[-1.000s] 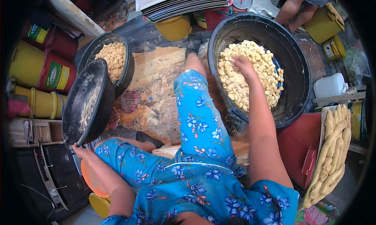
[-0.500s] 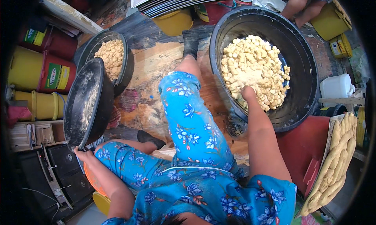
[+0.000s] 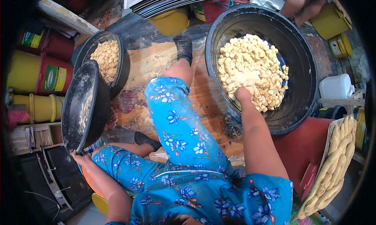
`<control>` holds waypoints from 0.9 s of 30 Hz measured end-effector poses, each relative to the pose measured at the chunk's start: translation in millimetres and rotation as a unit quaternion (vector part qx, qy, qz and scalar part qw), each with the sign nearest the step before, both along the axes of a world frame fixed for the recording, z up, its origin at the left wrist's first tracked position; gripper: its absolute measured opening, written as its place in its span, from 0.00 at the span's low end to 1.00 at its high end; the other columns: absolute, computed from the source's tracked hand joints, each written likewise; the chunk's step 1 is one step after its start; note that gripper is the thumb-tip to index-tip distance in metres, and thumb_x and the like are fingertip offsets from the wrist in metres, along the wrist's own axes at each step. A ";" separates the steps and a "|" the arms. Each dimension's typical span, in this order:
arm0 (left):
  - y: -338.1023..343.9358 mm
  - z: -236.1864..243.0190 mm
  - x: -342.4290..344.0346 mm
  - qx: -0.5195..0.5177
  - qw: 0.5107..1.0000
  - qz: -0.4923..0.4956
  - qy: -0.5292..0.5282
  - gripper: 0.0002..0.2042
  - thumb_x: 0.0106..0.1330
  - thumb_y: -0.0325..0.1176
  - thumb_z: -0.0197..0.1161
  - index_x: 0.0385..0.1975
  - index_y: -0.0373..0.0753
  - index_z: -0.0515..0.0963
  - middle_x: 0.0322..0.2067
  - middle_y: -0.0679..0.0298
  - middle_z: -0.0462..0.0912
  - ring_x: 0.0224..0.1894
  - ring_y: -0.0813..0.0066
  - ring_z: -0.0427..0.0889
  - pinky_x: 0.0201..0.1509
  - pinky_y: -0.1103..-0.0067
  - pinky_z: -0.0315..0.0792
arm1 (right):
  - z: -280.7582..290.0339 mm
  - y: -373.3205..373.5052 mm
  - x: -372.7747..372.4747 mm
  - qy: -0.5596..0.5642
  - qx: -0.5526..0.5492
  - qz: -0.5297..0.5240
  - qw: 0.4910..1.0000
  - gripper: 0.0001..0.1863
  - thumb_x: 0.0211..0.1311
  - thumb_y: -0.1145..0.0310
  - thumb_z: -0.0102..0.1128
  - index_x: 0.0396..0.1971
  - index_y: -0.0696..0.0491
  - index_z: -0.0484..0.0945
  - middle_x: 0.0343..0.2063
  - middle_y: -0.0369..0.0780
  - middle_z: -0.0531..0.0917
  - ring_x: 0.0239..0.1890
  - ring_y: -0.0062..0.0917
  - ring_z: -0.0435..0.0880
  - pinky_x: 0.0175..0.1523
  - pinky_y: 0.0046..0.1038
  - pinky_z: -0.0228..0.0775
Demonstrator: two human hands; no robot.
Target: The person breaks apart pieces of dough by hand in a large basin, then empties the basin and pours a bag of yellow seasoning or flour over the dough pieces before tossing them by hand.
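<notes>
My left hand (image 3: pixel 81 156) grips the lower rim of a tilted black tub (image 3: pixel 80 135), whose inside is dusted with pale powder. Behind it, a second black tub (image 3: pixel 124 64) holds tan lumps (image 3: pixel 105 56). On the right, my right hand (image 3: pixel 243 94) reaches into a large black tub (image 3: pixel 299 68), its fingers mostly hidden among many small pale dough-like pieces (image 3: pixel 248 56). A patch of light powder (image 3: pixel 241 78) lies on these pieces just above the hand.
Stacked yellow and red buckets (image 3: pixel 23 72) line the left. At right stand a white jug (image 3: pixel 335 87) and a board of twisted dough strands (image 3: pixel 333 166). Stacked sheets (image 3: pixel 176 4) sit at the back. Another person's bare legs (image 3: pixel 297 6) show at top right.
My right hand has come down from the middle of the pile to its near edge, fingers sunk in. My raised leg has leaned leftward. My left hand still grips the tilted tub.
</notes>
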State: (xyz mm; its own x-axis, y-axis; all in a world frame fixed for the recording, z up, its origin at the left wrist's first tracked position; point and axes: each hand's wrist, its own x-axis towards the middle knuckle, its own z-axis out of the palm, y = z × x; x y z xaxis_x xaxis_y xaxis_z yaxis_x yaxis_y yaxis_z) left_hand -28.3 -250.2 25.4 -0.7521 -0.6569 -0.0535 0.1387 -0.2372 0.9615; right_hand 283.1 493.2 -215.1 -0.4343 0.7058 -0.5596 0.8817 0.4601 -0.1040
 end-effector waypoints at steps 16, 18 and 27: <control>0.1 -3.8 2.3 -0.005 0.998 -0.062 0.006 0.10 0.54 0.38 0.56 0.33 0.43 0.69 0.33 0.65 0.73 0.36 0.73 0.71 0.40 0.76 0.63 | 170.0 3.4 9.5 0.426 -0.465 -0.084 0.771 0.03 0.52 0.70 0.56 0.24 0.53 0.76 0.20 0.32 0.76 0.20 0.16 0.72 0.28 0.18 0.66; -1.2 -2.0 1.9 -0.002 0.999 -0.037 0.003 0.09 0.54 0.37 0.55 0.33 0.43 0.69 0.34 0.66 0.73 0.37 0.73 0.71 0.40 0.75 0.63 | 187.0 -9.6 4.0 0.305 -0.461 0.106 0.827 0.04 0.53 0.70 0.56 0.26 0.53 0.77 0.22 0.33 0.77 0.21 0.16 0.73 0.28 0.18 0.66; 0.2 -2.7 0.3 0.012 1.000 -0.013 -0.024 0.14 0.52 0.38 0.57 0.37 0.42 0.69 0.38 0.65 0.72 0.41 0.73 0.70 0.42 0.75 0.61 | 39.6 46.9 26.6 0.247 -0.053 -0.162 0.954 0.12 0.44 0.71 0.59 0.33 0.53 0.80 0.23 0.43 0.81 0.24 0.26 0.80 0.32 0.27 0.71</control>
